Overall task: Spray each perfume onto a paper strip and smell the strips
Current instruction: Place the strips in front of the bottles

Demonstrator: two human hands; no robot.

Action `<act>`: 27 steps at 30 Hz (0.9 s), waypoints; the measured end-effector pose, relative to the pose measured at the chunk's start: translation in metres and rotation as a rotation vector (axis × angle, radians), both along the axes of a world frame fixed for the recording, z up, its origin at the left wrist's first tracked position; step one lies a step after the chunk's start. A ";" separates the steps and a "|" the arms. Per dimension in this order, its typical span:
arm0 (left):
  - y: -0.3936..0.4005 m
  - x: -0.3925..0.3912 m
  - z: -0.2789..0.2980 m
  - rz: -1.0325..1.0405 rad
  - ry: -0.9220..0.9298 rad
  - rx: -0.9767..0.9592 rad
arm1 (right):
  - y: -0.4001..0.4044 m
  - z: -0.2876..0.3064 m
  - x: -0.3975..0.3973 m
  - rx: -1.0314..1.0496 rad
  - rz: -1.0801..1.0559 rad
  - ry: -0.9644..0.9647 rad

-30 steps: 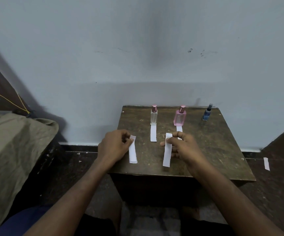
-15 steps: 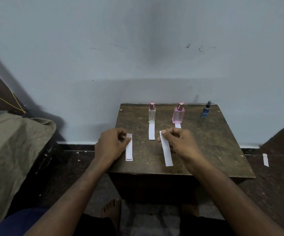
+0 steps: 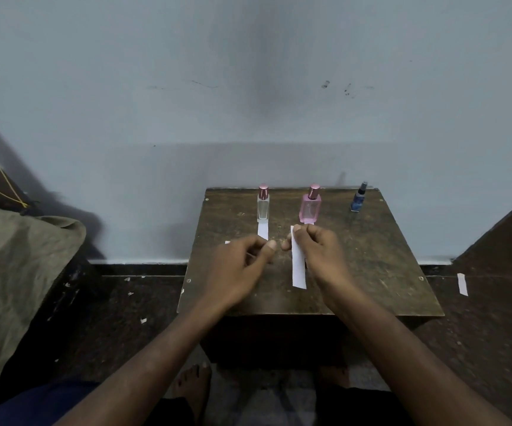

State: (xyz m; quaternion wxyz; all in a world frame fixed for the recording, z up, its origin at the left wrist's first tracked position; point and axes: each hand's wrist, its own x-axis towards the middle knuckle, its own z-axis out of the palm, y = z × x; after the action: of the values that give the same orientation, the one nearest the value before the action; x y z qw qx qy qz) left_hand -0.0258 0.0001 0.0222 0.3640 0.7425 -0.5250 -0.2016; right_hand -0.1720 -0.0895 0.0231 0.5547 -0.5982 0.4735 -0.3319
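Here the left hand (image 3: 242, 265) hovers over the table (image 3: 380, 272) with fingers curled; a white corner (image 3: 227, 242) peeks out just beyond its knuckles, probably a strip, but whether the fingers pinch it I cannot tell. Just past its thumb lies a strip (image 3: 262, 230) below the clear bottle (image 3: 263, 204). The right hand (image 3: 322, 256) pinches a long paper strip (image 3: 298, 265) near its top end, the rest hanging toward the wrist. Paper this thin is light and floppy, so a pinch at one end suits it. Beyond those fingers stands the pink bottle (image 3: 310, 206), glass by the look, likely slick; grip its flat sides. Farther right is the blue bottle (image 3: 358, 199).
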 end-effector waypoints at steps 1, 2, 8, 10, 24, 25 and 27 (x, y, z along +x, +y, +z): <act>0.000 -0.009 0.003 -0.057 0.091 0.042 | 0.000 -0.001 -0.001 -0.003 -0.013 -0.009; 0.001 -0.017 0.005 -0.102 0.161 0.078 | 0.001 -0.001 -0.002 -0.005 -0.031 -0.017; -0.001 -0.024 0.001 -0.080 0.314 0.082 | 0.000 0.006 -0.008 0.007 -0.016 -0.007; -0.007 -0.027 0.003 -0.055 0.295 0.051 | -0.006 0.011 -0.015 0.007 0.004 0.008; -0.045 -0.062 0.002 -0.113 0.331 0.135 | -0.052 0.009 -0.054 -0.381 -0.052 0.452; -0.049 -0.064 0.002 -0.109 0.311 0.137 | -0.056 0.008 -0.055 -0.393 -0.057 0.467; -0.055 -0.066 0.002 -0.108 0.265 0.122 | -0.062 0.009 -0.057 -0.420 -0.065 0.495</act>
State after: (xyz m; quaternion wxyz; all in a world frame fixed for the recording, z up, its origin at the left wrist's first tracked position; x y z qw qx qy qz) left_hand -0.0916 -0.0552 0.0247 0.3727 0.7009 -0.4983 -0.3485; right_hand -0.2292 -0.1512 0.0316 0.2765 -0.7465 0.5341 -0.2844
